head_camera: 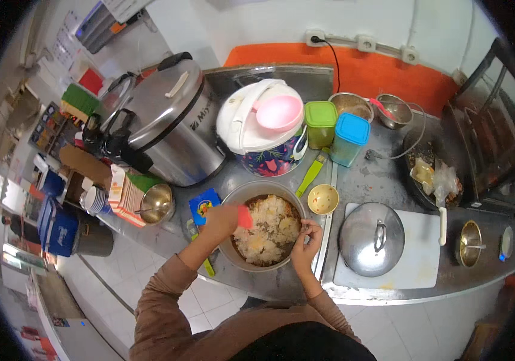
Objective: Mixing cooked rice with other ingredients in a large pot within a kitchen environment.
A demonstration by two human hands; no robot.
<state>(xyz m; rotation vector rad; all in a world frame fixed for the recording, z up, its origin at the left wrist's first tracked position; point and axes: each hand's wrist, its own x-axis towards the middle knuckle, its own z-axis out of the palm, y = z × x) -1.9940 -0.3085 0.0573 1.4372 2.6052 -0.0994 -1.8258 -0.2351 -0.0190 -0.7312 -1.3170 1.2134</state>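
A deep metal pot (235, 261) stands in front of me, filled with pale cooked rice (269, 230) over a darker brown mixture. My left hand (219, 221) grips a red scoop or spatula (245, 217) at the rice's left side; its handle is hidden in the fist. On the pot's right side, my right hand (307, 243) pinches the rim between thumb and fingers. Just beyond that hand sits a small yellow bowl (323, 199) with bits of food stuck inside. Left of the pot lies a blue packet (204, 205), partly behind my left hand.
Behind the pot stand a large Miyako cooker (171, 126), a flowered rice cooker (269, 158) and lidded green (321, 124) and blue (351, 140) containers. To the right, a metal lid (371, 239) rests on a white cutting board (420, 252), near a wok (413, 180). Green-handled tools (312, 173) flank the pot.
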